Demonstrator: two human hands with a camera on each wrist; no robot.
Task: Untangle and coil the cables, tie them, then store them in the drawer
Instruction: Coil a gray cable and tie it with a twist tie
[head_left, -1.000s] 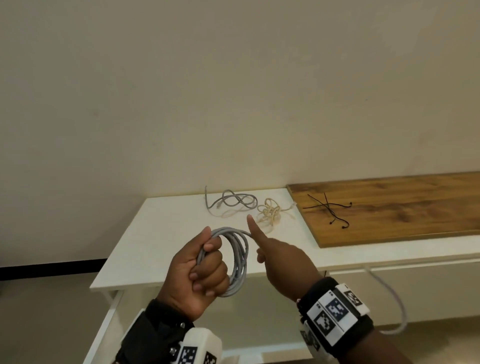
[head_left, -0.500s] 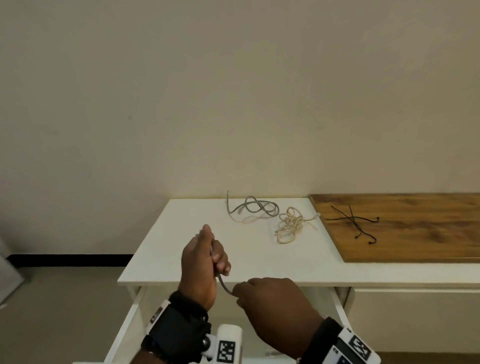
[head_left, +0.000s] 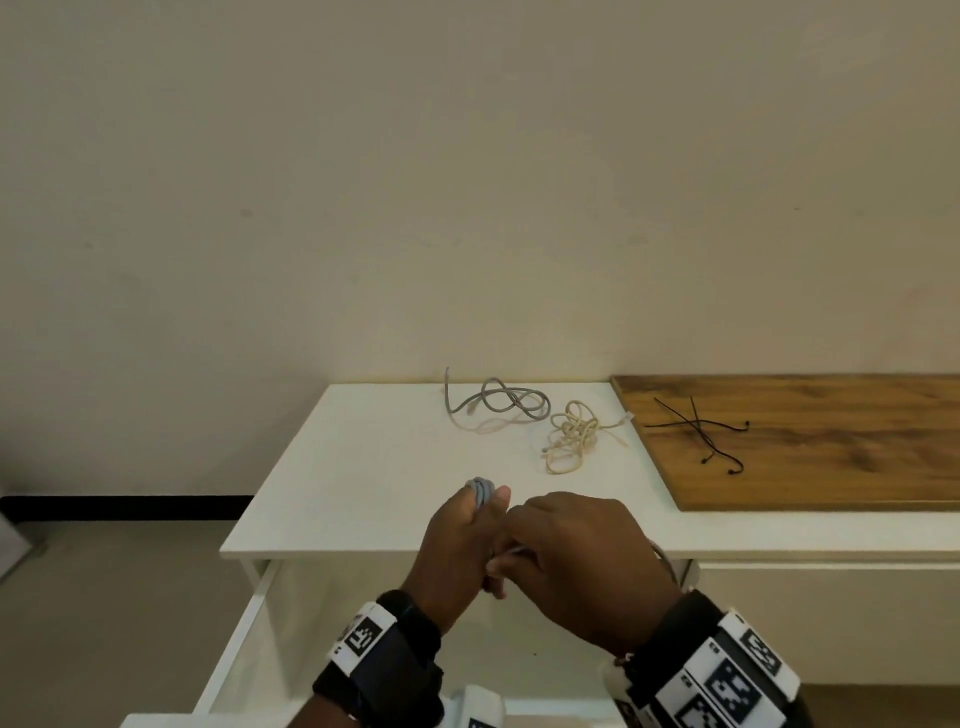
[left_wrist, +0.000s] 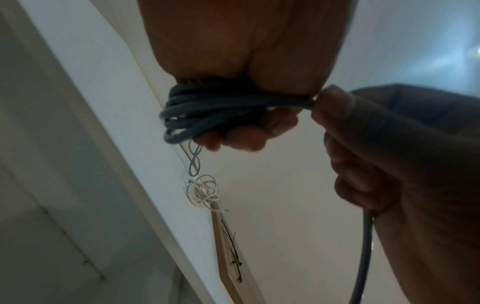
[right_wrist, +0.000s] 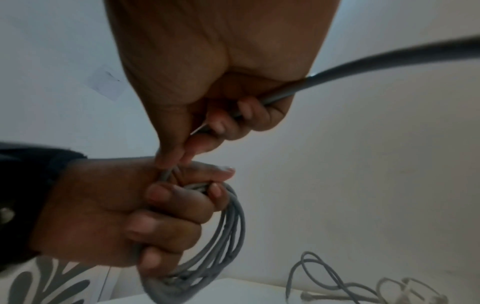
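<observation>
We see the left hand (head_left: 457, 545) at lower centre of the head view, fist wrapped tight round the coiled grey cable (right_wrist: 228, 232), loops poking out above the thumb and hanging below the fingers. The right hand (head_left: 576, 561) sits just right of it, touching, thumb and forefinger pinching the cable's free tail where it leaves the coil; the tail (left_wrist: 363, 257) runs on through the curled fingers. Further up the white bench (head_left: 363, 467), a loose grey cable (head_left: 498, 402) and a tangled cream cable (head_left: 571, 434) lie side by side. Right of them, black ties (head_left: 701, 431) rest on the wooden board (head_left: 831, 467). Below the hands, the drawer (head_left: 249, 623) stands open.
</observation>
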